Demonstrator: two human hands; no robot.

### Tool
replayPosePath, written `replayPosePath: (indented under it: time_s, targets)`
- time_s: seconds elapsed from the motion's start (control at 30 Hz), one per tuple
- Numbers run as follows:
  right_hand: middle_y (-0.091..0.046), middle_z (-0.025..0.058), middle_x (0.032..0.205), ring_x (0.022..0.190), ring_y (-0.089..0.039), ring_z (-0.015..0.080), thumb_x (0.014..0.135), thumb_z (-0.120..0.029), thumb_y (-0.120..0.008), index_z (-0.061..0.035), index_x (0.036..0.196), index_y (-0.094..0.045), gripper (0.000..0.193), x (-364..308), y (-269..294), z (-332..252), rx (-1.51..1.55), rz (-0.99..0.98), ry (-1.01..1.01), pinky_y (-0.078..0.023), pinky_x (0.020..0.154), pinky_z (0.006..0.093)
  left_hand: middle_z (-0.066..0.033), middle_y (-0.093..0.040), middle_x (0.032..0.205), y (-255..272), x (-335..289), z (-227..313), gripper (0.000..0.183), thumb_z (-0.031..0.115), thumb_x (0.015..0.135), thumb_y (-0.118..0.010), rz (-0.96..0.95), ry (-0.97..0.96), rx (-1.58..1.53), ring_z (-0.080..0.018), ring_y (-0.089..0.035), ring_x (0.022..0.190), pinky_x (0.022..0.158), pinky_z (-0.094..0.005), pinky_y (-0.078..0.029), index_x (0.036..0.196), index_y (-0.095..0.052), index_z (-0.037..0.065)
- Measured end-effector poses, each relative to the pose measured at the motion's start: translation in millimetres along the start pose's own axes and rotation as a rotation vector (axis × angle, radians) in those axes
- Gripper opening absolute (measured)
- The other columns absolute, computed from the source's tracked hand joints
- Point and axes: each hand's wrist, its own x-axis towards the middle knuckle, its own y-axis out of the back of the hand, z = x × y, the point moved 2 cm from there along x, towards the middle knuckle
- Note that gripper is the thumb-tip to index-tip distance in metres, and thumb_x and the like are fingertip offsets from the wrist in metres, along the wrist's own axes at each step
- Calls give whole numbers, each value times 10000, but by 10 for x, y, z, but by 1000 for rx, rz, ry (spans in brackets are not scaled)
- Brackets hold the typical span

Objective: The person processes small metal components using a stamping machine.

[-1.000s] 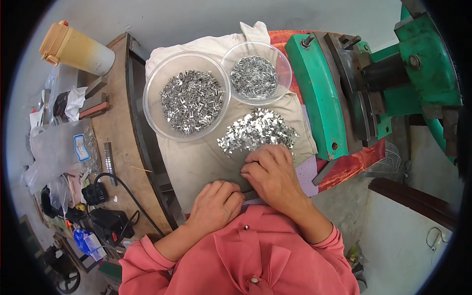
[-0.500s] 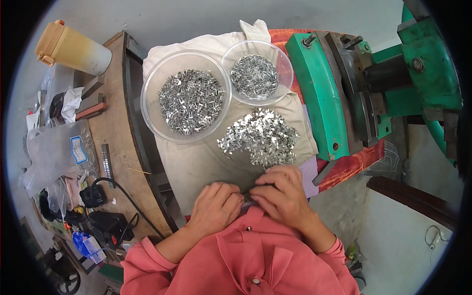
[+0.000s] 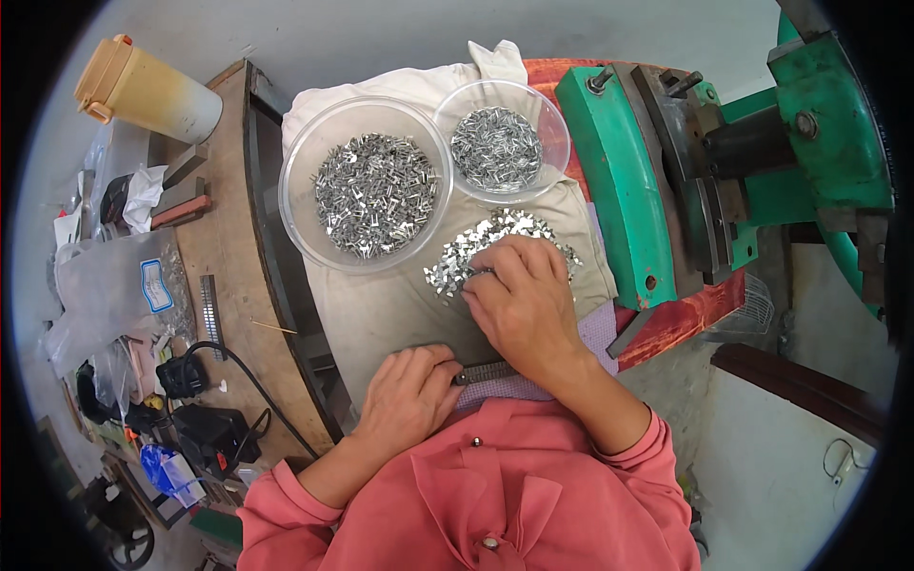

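My left hand [image 3: 411, 392] is closed on the end of a dark, notched metal strip [image 3: 487, 372], which lies crosswise near my body on the cloth's front edge. Reaching forward, my right hand [image 3: 526, 309] is over a pile of small shiny metal pieces [image 3: 457, 255]. Its fingers are bent together at the pile's near side, and what they pinch is hidden beneath them. Behind the pile stand two clear round tubs: the larger one [image 3: 286, 214] has small U-shaped metal parts in it, the smaller one [image 3: 555, 124] thin metal pins.
A green machine press [image 3: 619, 190] stands close on the right. On the left, a wooden bench [image 3: 228, 285] carries a yellowish jug [image 3: 157, 90], another notched metal strip [image 3: 210, 317], a plastic bag [image 3: 105, 285] and a black cable [image 3: 252, 385]. Beige cloth [image 3: 367, 319] covers my work surface.
My right hand has left the strip near my body and moved forward onto the pile of metal pieces. More of the strip now shows. My left hand has stayed almost in place.
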Motion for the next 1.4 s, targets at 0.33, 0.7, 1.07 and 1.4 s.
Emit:
replayPosePath:
  time_s: [0.33, 0.7, 1.07, 1.4]
  targets:
    - [-641, 12, 1018, 1046, -583, 248, 683, -81, -792, -100, 840, -664, 204, -453, 257, -95, 156, 72, -61, -424, 938, 426, -36, -596, 1061, 32, 43, 20, 270, 171, 764, -780, 19, 15, -93, -238, -580, 946, 785, -365, -447, 990, -652, 100]
    - [-647, 24, 1016, 998, -584, 269, 652, -88, -828, -123, 897, -741, 263, -674, 291, -133, 267, -32, -100, -448, 872, 408, -42, -636, 972, -66, 92, 44, 214, 72, 722, -801, 88, 101, -190, -274, -579, 881, 759, -376, -444, 878, -656, 91]
    - [-624, 43, 1016, 1040, -572, 249, 732, -149, -651, -78, 836, -687, 130, -7, -58, -83, 117, -56, 63, -430, 954, 416, -108, -619, 986, 129, 176, -78, 178, 20, 801, -744, 208, 224, -329, -320, -628, 841, 702, -389, -510, 940, -635, 42]
    - [-638, 9, 1001, 1071, -580, 254, 672, -97, -776, -106, 820, -676, 179, -201, 211, -34, 167, 12, -19, -404, 965, 426, -122, -606, 928, 196, 442, -179, 124, 76, 888, -675, 156, 353, -85, -350, -649, 752, 628, -439, -510, 994, -615, 52]
